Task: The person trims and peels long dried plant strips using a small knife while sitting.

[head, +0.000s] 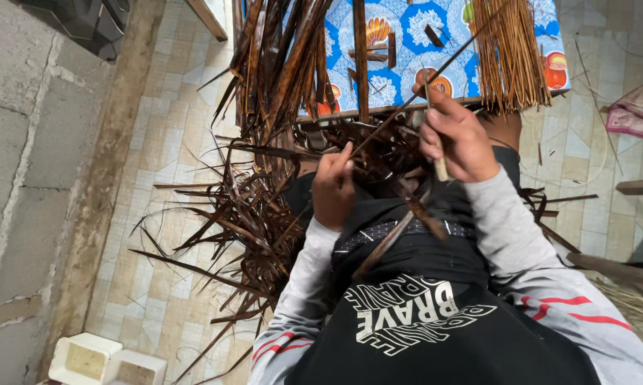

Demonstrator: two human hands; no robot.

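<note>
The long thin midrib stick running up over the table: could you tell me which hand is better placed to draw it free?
Probably the left hand: it pinches the stick at its lower end, while the right hand grips a pale-handled tool.

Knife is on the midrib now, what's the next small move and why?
Probably draw the right hand with its knife along the midrib, since the left hand pins the near end and the far stretch looks still unstripped.
</note>
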